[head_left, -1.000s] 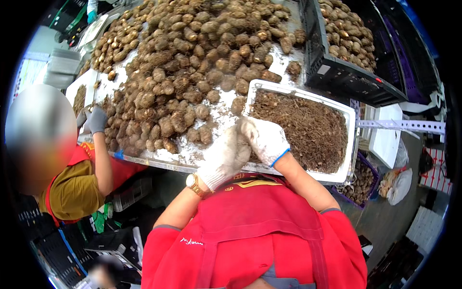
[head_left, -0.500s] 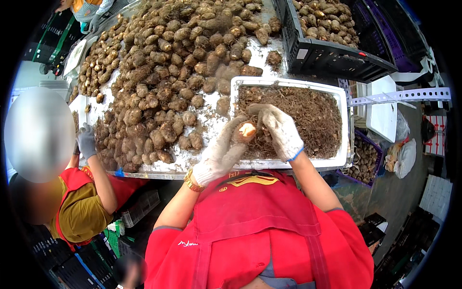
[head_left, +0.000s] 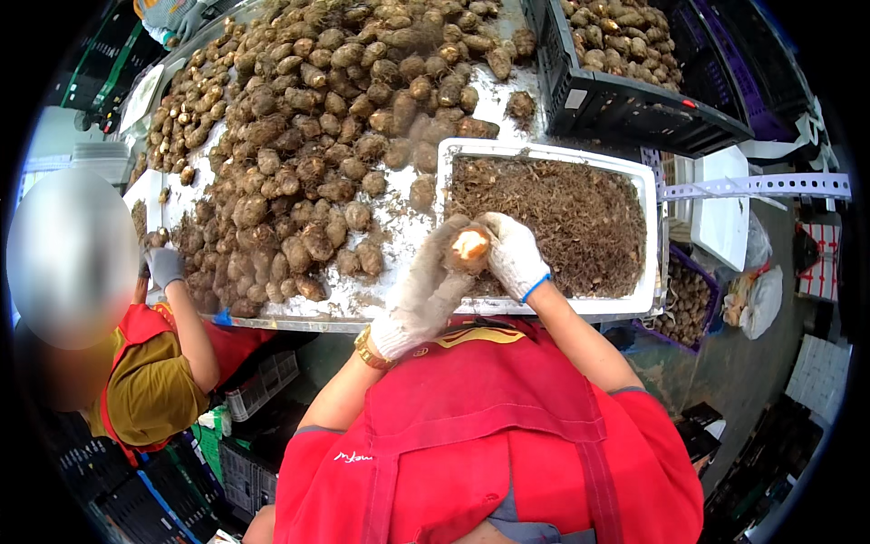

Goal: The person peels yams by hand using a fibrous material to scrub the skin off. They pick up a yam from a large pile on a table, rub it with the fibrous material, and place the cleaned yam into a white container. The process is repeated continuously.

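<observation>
My left hand (head_left: 422,292), in a whitish knit glove, is closed around a small brown taro (head_left: 469,248) whose cut end shows pale and orange toward me. From the right, my right hand (head_left: 515,257), in a glove with a blue cuff edge, closes on the taro's side. Whether its fingers also hold a tool cannot be made out. Both hands are over the near left part of a white foam box (head_left: 589,306), which holds brown fibrous root scraps (head_left: 580,227).
A big heap of hairy taros (head_left: 308,145) covers the table to the left. A black crate (head_left: 634,104) of taros stands at the far right, and a purple crate (head_left: 702,337) sits lower right. At left, a co-worker's gloved hand (head_left: 165,267) is at the heap's edge.
My right hand has come down and in against the taro from over the scraps. The taro has shifted slightly right. The co-worker's hand has lowered a little.
</observation>
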Tool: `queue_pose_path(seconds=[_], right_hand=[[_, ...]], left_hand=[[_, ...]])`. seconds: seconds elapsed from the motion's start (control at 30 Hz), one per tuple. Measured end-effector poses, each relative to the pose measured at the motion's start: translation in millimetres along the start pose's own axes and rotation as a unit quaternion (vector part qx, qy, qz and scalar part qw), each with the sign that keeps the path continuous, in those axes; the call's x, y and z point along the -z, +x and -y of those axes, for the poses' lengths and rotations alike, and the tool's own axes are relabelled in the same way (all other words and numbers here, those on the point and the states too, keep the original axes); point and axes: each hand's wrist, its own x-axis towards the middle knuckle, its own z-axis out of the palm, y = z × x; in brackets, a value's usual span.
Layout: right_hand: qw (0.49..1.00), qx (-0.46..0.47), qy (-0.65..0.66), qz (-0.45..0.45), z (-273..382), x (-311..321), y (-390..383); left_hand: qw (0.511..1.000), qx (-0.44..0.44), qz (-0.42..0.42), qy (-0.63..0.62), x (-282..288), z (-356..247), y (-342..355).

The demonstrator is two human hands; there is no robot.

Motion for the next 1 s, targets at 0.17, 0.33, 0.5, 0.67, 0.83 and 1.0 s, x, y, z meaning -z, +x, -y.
queue_pose_path(seconds=[0.17, 0.33, 0.5, 0.67, 0.83, 1.0], right_hand=[[0.99, 0.076, -0.12, -0.021, 21.5, 29.8, -9.6], [0.984, 0.118, -0.091, 0.094, 49.7, 21.7, -12.5], [0.99, 0.05, 0.096, 0.092, 55.8, 10.2, -16.5], [0.99, 0.089, 0.107, -0.005, 57.9, -8.3, -18.3], [0.985, 0.165, 0.018, -0.045, 50.8, -5.5, -17.3], [0.993, 0.03, 0.107, -0.03, 19.6, -0.2, -1.4]], left_hand=[[0.996, 0.079, -0.033, -0.009, 18.7, 16.5, -0.1], [0.993, 0.049, -0.007, 0.106, 20.8, 14.9, 6.0], [0.987, -0.048, -0.15, 0.008, 15.9, 35.3, 1.9], [0.98, 0.082, -0.098, -0.153, 3.4, 56.3, 1.2], [0.992, 0.056, -0.106, -0.044, 3.4, 40.3, -1.0], [0.996, 0.016, -0.019, -0.091, 11.8, 33.1, -9.8]])
